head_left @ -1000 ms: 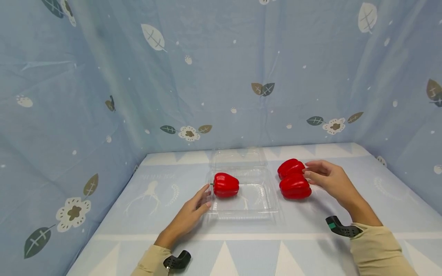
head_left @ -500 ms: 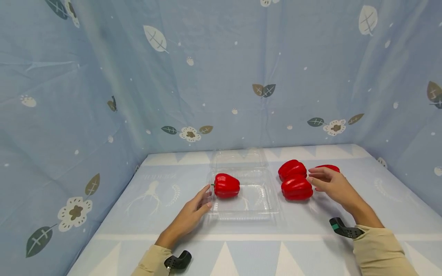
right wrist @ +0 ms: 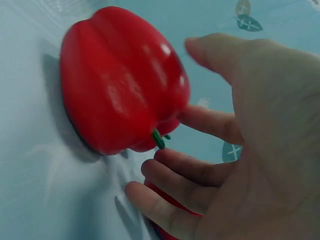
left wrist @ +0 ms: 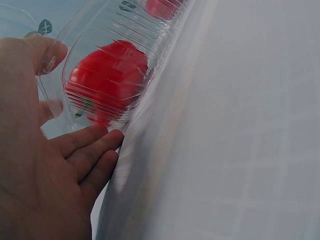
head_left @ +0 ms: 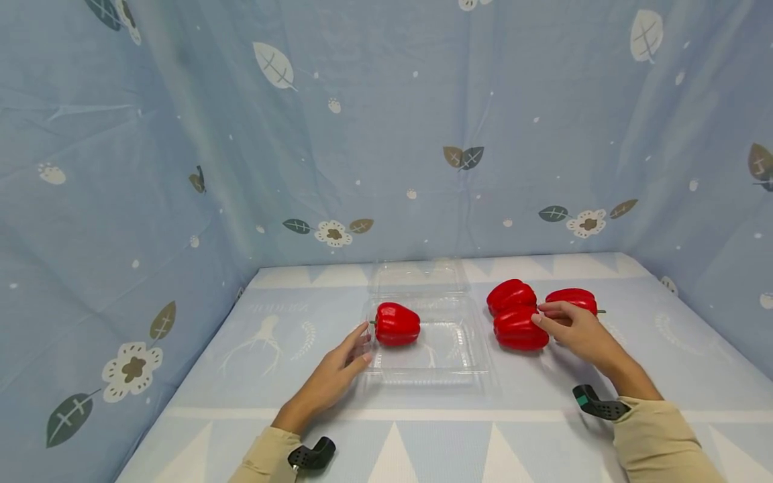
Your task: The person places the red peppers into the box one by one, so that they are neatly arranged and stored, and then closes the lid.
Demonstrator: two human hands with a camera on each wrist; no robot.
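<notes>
My left hand [head_left: 329, 376] lies along the left side of an open clear plastic clamshell container [head_left: 429, 369]. In the left wrist view, its thumb and fingertips are right at the container's wall and rim. Inside, at the left, a red bell pepper [head_left: 396, 325] rests on its side, its green stem pointing left. My right hand [head_left: 582, 335] is by the nearest of three loose red bell peppers, a pepper [head_left: 521, 329] on the table. Its thumb overlaps that pepper in the head view; the right wrist view shows spread fingers around the stem end [right wrist: 158, 138], not closed on it.
A second loose pepper [head_left: 510, 296] leans close behind the nearest one. The third pepper [head_left: 570, 296] lies behind my right hand, partly hidden by it. The container's raised lid [head_left: 417, 276] stretches toward the patterned curtain [head_left: 410, 121] at the back.
My right hand has come down and toward the nearest pepper, and the third pepper, hidden at first, now shows behind it. The left hand and the container have stayed put.
</notes>
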